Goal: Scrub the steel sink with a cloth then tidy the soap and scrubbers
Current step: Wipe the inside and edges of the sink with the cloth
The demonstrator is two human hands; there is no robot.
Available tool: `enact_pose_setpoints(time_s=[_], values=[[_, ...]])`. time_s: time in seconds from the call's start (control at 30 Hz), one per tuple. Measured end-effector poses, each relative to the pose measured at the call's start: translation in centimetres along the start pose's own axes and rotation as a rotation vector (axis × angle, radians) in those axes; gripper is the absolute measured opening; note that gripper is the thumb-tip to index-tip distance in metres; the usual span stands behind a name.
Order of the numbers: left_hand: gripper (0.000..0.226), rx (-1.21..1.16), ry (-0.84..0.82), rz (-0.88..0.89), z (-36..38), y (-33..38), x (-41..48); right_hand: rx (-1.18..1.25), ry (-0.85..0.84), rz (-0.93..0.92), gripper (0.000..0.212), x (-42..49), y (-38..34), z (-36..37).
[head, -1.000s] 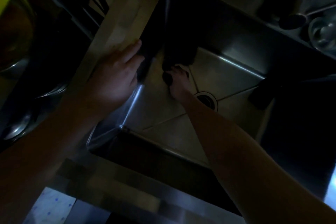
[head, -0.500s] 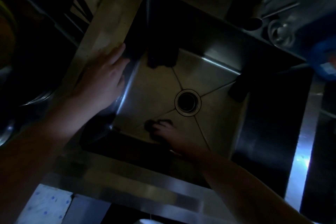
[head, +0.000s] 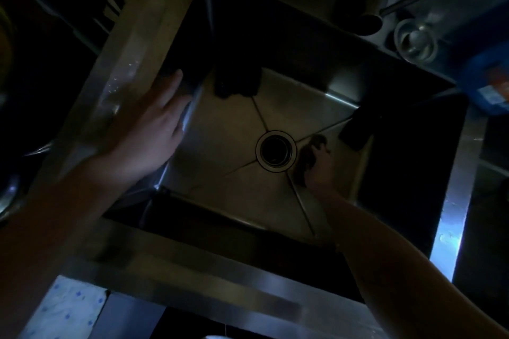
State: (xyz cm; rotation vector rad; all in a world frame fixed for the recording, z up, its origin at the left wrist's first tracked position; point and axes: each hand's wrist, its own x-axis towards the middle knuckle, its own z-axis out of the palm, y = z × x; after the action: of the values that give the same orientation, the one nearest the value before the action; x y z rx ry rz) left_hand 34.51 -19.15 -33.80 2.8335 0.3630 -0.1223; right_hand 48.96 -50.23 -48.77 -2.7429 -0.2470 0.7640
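Observation:
The square steel sink point(head: 225, 129) fills the dim middle of the view, with its round drain point(head: 276, 151) at the centre. My right hand point(head: 318, 170) reaches down to the sink floor just right of the drain and grips a small dark cloth point(head: 312, 150) pressed against the steel. On the sink's left rim my left hand point(head: 150, 132) rests flat, fingers straight and pointing toward the far left corner. A dark scrubber-like lump point(head: 237, 82) lies in the far left corner of the basin. Another dark block point(head: 358, 129) leans at the right wall.
A blue soap bottle point(head: 487, 80) stands at the right edge behind the sink. A round steel strainer point(head: 414, 40) and a dark utensil point(head: 399, 5) lie on the back ledge. A white dotted cloth point(head: 66, 308) lies at the near left. Dishes sit in shadow at the left.
My right hand has swept the cloth from the far left corner, along the near floor, to just right of the drain. My left hand has stayed on the left rim.

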Motion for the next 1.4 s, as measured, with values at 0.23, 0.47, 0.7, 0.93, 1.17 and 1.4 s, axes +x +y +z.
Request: enact_pose_setpoints(time_s=[0.23,0.47,0.7,0.93,1.17,1.4], values=[[0.044,-0.035,-0.057,0.047,1.6,5.6,-1.8,-0.016,-0.161,-0.242,0.05,-2.6,1.2,1.4],[0.045,-0.08,-0.122,0.094,2.9,9.4,-3.1,0.335,0.071,0.315,0.05,-2.7,7.1,-0.9],[0.048,-0.106,-0.158,0.038,3.5,10.4,-4.6,0.146,-0.03,0.043,0.055,-1.6,2.1,-1.2],[0.049,-0.133,-0.123,-0.09,3.1,8.2,-5.3,0.054,-0.084,-0.259,0.042,3.2,-3.6,-2.7],[0.051,-0.097,-0.051,-0.181,1.9,5.8,-5.9,-0.229,-0.204,-0.495,0.033,5.8,-10.4,-0.2],[0.052,-0.097,-0.024,-0.173,1.0,4.2,-6.7,-0.484,-0.456,-0.869,0.032,-0.4,-15.2,5.8]])
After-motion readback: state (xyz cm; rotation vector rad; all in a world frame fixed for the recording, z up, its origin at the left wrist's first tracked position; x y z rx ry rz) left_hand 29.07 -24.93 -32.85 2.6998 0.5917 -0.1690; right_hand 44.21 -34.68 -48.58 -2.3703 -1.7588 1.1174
